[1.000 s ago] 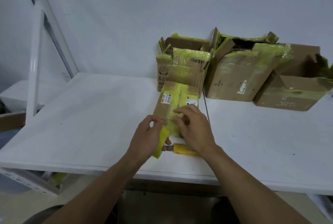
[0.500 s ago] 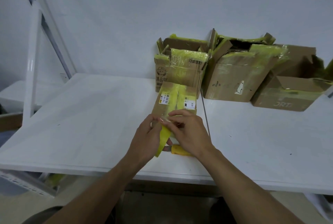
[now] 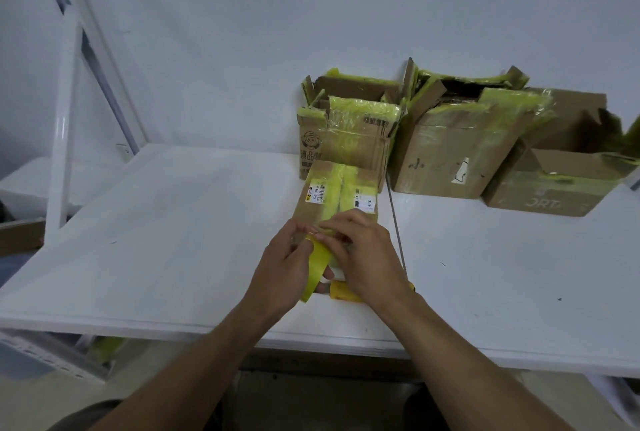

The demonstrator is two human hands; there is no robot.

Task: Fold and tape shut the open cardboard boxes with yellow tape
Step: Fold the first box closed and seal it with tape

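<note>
Broadly, a white table (image 3: 166, 229) carries three open cardboard boxes (image 3: 450, 153) patched with yellow tape, standing along its far edge by the wall. Just in front of them lies a small flat box (image 3: 332, 195) with a yellow strip down its top. At its near end, the left hand (image 3: 280, 271) curls round the yellow tape (image 3: 317, 266) roll, and the right hand (image 3: 367, 257) pinches the tape's end with bent fingers. A yellow-handled tool (image 3: 341, 292) lies beneath them.
</note>
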